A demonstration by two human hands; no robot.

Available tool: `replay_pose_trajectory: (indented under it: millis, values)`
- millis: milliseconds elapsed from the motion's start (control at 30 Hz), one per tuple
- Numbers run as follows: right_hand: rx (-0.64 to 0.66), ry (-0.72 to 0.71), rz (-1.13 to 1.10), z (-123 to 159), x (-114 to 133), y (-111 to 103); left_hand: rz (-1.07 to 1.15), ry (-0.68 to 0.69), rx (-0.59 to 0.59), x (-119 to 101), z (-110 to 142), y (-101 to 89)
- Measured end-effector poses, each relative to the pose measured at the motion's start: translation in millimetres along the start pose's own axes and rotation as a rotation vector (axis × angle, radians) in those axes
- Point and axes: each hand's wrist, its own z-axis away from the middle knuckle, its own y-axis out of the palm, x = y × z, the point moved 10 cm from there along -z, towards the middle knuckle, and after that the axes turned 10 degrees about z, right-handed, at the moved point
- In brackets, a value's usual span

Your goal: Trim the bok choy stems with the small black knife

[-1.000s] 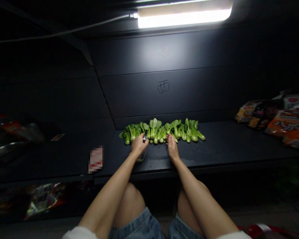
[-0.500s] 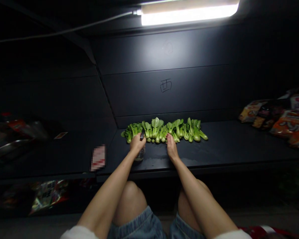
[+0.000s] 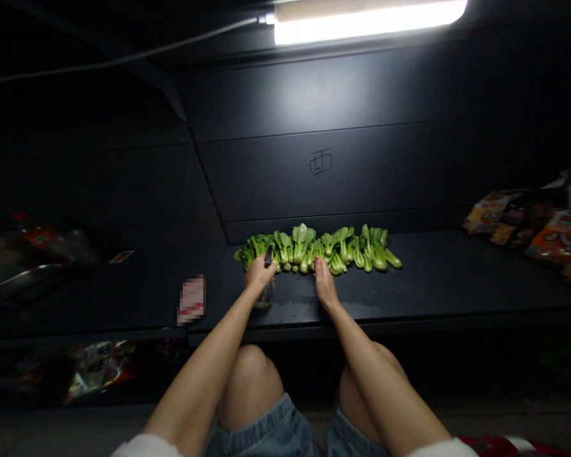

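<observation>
My left hand (image 3: 257, 277) is closed around the neck of a spray bottle (image 3: 265, 296). Its black head shows above my fingers, and the clear body hangs below, partly hidden by the hand. In front of both hands lies a row of green bok choy (image 3: 303, 244) on a dark shelf (image 3: 419, 279), leaves toward the back panel and pale stems toward me. At the front of the row, right of the bottle, my right hand (image 3: 324, 285) has its fingers stretched toward the stems; I cannot tell whether they touch.
Wet marks show on the shelf before the bok choy. Packaged snacks (image 3: 559, 238) sit at the right. A bottle with a red cap (image 3: 40, 235) and a small card (image 3: 122, 256) lie to the left. Overhead a lamp (image 3: 371, 22) glows, with a cable (image 3: 171, 47) running left.
My left hand has drawn the spray bottle left along the row. My right hand has shifted slightly left relative to the bok choy. The whole view has swung a little left.
</observation>
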Motion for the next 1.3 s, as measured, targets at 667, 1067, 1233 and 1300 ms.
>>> replay_pose_trajectory:
  millis: [667,1067,1233,1300]
  values:
    - [0.009,-0.015,0.090,3,10,7,0.024,-0.106,-0.074,18,-2,-24.5]
    - [0.010,-0.038,0.132,4,14,7,0.099,-0.145,-0.108,35,-4,-37.3]
    - [0.026,-0.060,0.141,4,13,10,0.118,-0.144,-0.118,43,-6,-41.4]
    - [0.033,-0.061,0.145,4,12,10,0.128,-0.142,-0.121,46,-8,-41.5]
